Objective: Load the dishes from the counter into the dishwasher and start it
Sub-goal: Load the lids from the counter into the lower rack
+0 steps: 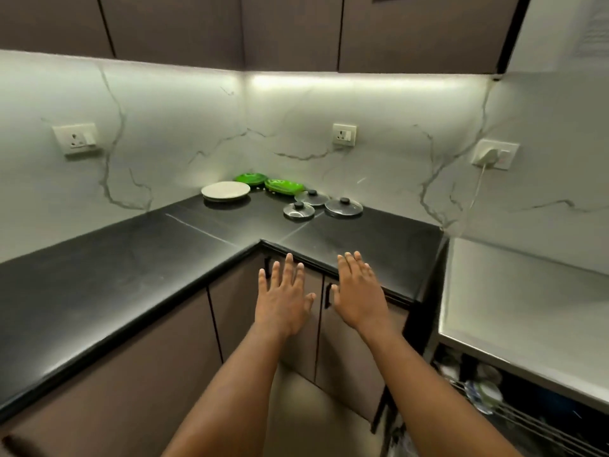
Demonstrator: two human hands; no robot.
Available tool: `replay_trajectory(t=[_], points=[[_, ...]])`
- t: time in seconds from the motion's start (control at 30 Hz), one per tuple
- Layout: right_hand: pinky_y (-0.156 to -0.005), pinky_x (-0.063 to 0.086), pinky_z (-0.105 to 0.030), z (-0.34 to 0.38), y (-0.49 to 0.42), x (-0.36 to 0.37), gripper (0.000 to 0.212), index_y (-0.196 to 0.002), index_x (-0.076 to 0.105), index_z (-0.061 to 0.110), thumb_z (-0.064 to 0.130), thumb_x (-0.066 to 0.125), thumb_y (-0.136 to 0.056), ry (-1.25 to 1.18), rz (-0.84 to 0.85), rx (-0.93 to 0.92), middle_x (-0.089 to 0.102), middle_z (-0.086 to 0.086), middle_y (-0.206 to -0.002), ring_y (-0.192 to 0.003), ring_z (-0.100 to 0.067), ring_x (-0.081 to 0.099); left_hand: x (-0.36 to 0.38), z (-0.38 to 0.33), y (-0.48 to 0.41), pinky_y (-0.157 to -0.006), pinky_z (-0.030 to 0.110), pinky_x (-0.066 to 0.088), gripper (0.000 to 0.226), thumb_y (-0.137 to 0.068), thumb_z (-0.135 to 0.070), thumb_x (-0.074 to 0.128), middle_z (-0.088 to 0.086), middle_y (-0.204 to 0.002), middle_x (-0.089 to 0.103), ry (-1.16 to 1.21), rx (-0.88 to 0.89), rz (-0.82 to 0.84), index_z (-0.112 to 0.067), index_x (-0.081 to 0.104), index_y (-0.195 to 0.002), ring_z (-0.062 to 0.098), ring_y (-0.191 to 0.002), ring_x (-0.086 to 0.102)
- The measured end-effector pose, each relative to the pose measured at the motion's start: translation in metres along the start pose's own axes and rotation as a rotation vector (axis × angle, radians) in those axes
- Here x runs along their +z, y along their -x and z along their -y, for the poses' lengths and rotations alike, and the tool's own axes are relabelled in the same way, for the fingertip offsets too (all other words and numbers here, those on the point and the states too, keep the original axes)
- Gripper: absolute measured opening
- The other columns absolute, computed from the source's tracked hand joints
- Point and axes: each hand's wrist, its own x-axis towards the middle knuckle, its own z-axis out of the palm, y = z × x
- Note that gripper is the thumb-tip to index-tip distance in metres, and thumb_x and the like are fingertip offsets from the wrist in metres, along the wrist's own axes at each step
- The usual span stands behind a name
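Observation:
In the far corner of the black counter (131, 258) lie a white plate (225, 190), two green plates (251, 178) (284, 185) and three glass lids with black knobs (299, 210) (311, 196) (344, 206). My left hand (284, 295) and my right hand (358, 291) are stretched forward in front of the counter's inner corner, palms down, fingers straight and spread, holding nothing. Both are well short of the dishes. At the lower right the dishwasher (527, 404) stands open, its wire rack holding some dishes.
Brown base cabinets with black handles (327, 295) sit under the counter. Wall sockets (76, 138) (344, 134) are on the marble backsplash, one with a plug and white cable (491, 156). A grey surface (527, 311) lies above the dishwasher at right.

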Motion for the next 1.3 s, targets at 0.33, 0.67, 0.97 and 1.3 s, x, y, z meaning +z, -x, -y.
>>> replay_trajectory(t=[0.33,0.67,0.97,1.3], points=[[-0.122,0.005,-0.035,0.061,-0.098,0.045,0.065,-0.155,0.015,0.011,0.030,0.045,-0.100,0.040,0.042,-0.017,0.015,-0.008,-0.162,-0.151,-0.022,0.004,0.006,0.111,-0.071,-0.122,0.053,-0.007,0.069,-0.104,-0.052,0.024,0.006,-0.162,-0.023,0.011,-0.039,0.039,-0.020,-0.005,-0.158,0.029,-0.151,-0.016],[-0.122,0.006,-0.034,0.040,-0.220,0.118,0.066,-0.155,0.014,0.011,0.029,0.045,-0.100,0.029,0.084,0.007,0.014,-0.007,-0.162,-0.151,-0.020,0.004,0.045,0.145,-0.198,-0.120,0.052,-0.012,0.071,-0.104,-0.051,0.029,0.005,-0.164,-0.020,0.016,-0.031,0.100,-0.021,-0.004,-0.159,0.027,-0.151,-0.016],[-0.121,0.007,-0.033,-0.023,-0.340,0.177,0.065,-0.155,0.014,0.011,0.028,0.044,-0.100,0.038,0.194,0.050,0.013,-0.007,-0.163,-0.151,-0.020,0.003,0.075,0.142,-0.337,-0.121,0.052,-0.012,0.070,-0.104,-0.051,0.027,0.004,-0.161,-0.026,0.064,-0.014,0.178,-0.022,-0.009,-0.157,0.028,-0.149,-0.020],[-0.121,0.007,-0.034,-0.054,-0.454,0.236,0.063,-0.154,0.018,0.012,0.030,0.044,-0.100,0.067,0.274,0.081,0.013,-0.007,-0.163,-0.151,-0.020,0.003,0.111,0.167,-0.478,-0.121,0.054,-0.008,0.072,-0.105,-0.051,0.026,0.007,-0.163,-0.023,0.062,0.035,0.285,-0.019,-0.010,-0.158,0.031,-0.151,-0.016]])
